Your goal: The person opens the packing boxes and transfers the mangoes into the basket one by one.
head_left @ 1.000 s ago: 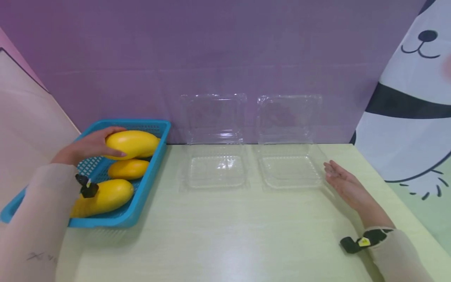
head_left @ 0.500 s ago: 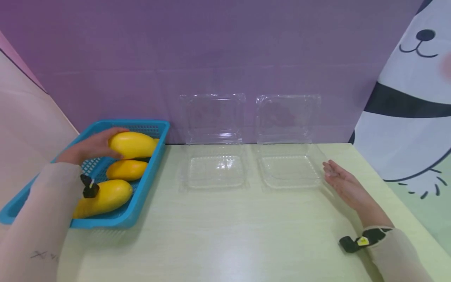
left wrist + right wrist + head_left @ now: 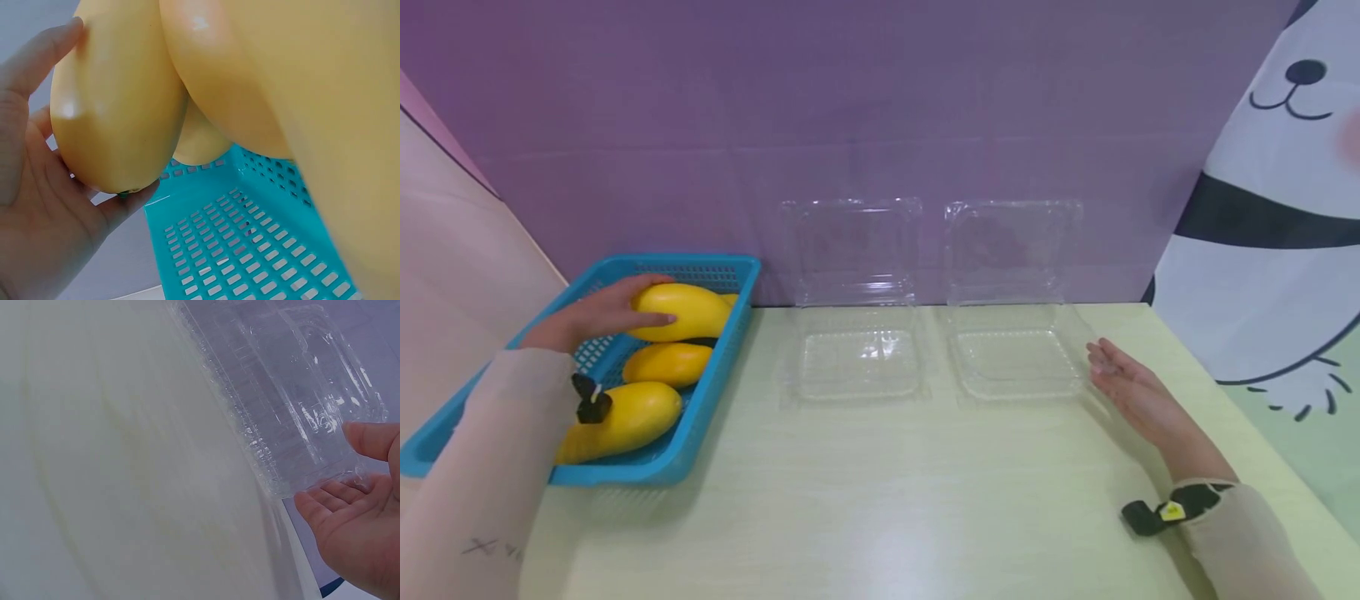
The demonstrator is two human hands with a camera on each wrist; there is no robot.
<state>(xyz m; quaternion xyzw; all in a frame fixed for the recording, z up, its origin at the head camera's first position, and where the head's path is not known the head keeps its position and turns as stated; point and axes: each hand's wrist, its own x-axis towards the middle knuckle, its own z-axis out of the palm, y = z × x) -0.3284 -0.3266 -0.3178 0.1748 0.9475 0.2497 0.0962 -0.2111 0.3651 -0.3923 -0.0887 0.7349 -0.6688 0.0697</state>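
My left hand [image 3: 598,315] grips a large yellow papaya-like fruit [image 3: 694,312] from its left end, thumb on the near side. That fruit sits at the back of a blue plastic basket [image 3: 719,379]. In the left wrist view, the thumb and fingers reach around the fruit [image 3: 119,106] at its green-stemmed end. A smaller orange-yellow fruit [image 3: 668,365] and a big yellow one [image 3: 638,415] lie nearer in the basket. My right hand [image 3: 1138,400] has extended fingers at the right side of a clear hinged plastic box [image 3: 1018,393], its lid raised.
Left of that box stands another clear hinged box [image 3: 859,393], lid also up. Both lids are at the purple backdrop [image 3: 865,100] behind the pale tabletop [image 3: 880,483]. A bit of another yellow fruit [image 3: 730,298] shows behind the gripped one.
The gripped fruit and left hand have shifted slightly down in the head view, still within the basket. My left thumb has changed position a little on the fruit. The right hand has stayed put.
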